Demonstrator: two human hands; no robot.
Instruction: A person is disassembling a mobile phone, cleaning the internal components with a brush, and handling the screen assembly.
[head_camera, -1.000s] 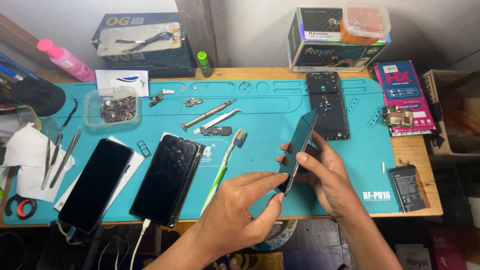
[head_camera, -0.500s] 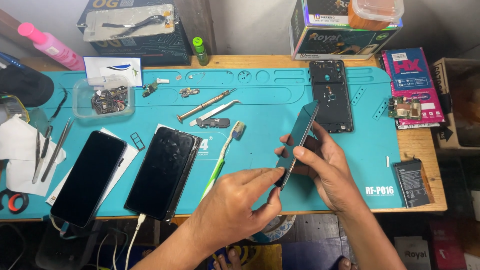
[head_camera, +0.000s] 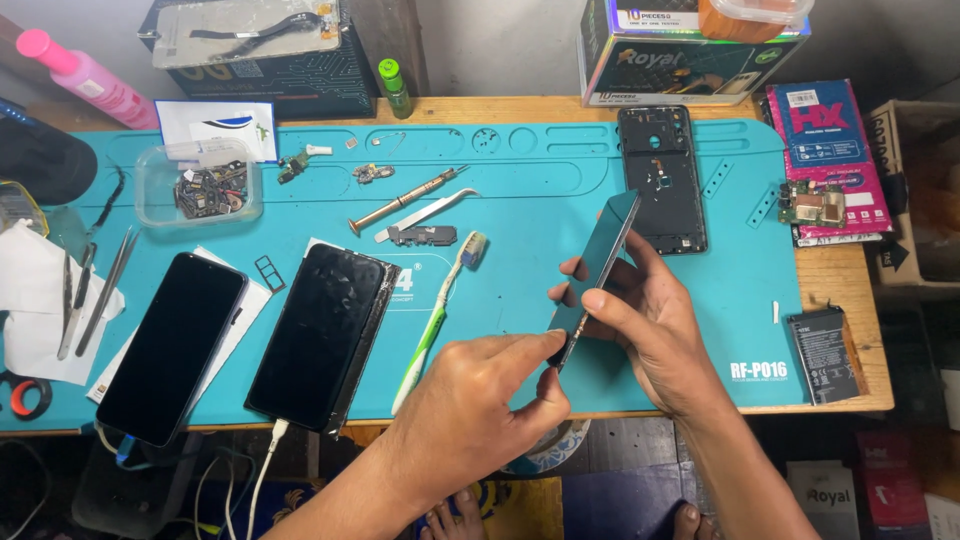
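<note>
My right hand (head_camera: 650, 320) holds a thin dark phone screen panel (head_camera: 598, 262) on edge above the teal work mat (head_camera: 520, 190), thumb and fingers wrapped around its lower half. My left hand (head_camera: 480, 410) pinches the panel's bottom corner between thumb and forefinger. On the mat to the left lie a green-handled toothbrush (head_camera: 435, 325), a cracked black phone (head_camera: 322, 335) with a cable plugged in, and another black phone (head_camera: 170, 345). A black phone back frame (head_camera: 660, 180) lies behind the panel.
A screwdriver (head_camera: 405, 200), tweezers (head_camera: 425, 213) and a small black part lie mid-mat. A clear tub of small parts (head_camera: 200, 185) stands at the left, tweezers on white paper (head_camera: 40, 300) beyond it. A battery (head_camera: 826, 355), a circuit board (head_camera: 818, 207) and boxes sit at the right and rear.
The view has shifted slightly. Both hands stay on the panel, and my left fingers have closed more tightly on its bottom corner.
</note>
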